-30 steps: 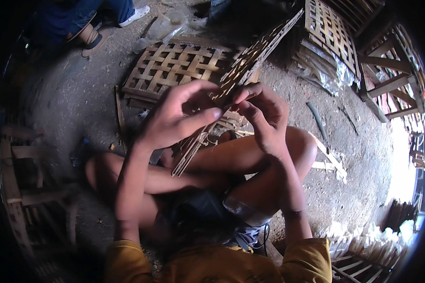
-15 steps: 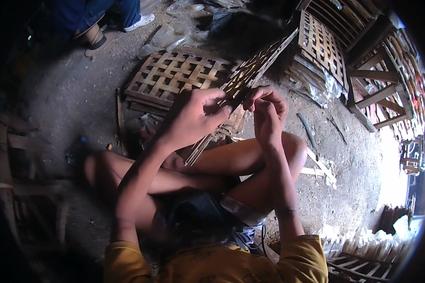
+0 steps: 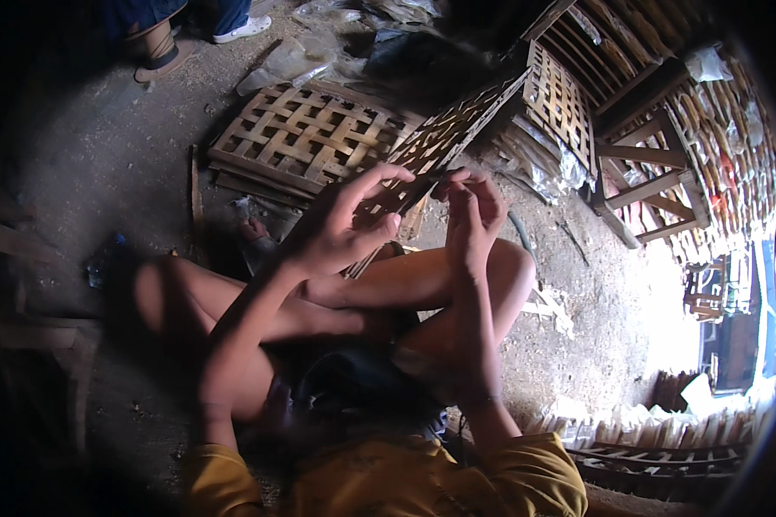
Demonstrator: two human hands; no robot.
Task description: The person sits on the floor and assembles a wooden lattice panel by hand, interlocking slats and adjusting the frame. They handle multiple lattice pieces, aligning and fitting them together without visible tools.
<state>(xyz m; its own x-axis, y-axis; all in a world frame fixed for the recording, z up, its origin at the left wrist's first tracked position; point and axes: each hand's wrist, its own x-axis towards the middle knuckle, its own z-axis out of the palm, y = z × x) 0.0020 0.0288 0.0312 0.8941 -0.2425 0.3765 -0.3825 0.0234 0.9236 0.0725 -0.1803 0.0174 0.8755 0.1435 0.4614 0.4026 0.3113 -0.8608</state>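
A woven bamboo panel (image 3: 461, 125) stands tilted on edge before me, its lower end between my crossed legs. My left hand (image 3: 340, 228) is at the panel's left side, thumb and forefinger spread wide; its other fingers are partly hidden. Across from it, my right hand (image 3: 474, 211) has thumb and fingertips pinched together at the panel's near edge. What lies in that pinch is too small and dark to make out. Just beyond my left hand, a stack of similar woven panels (image 3: 310, 133) lies flat on the floor.
More woven panels (image 3: 560, 99) are stacked at the right, beside a wooden frame (image 3: 651, 177). Crumpled clear plastic (image 3: 293, 65) lies at the back. Another person's foot in a white shoe (image 3: 243, 30) shows at upper left. Bundled pale strips (image 3: 663, 422) line the lower right.
My left thumb and forefinger have spread apart, the thumb drawing back from the panel. My right hand stays pinched at the edge. The whole view has shifted slightly.
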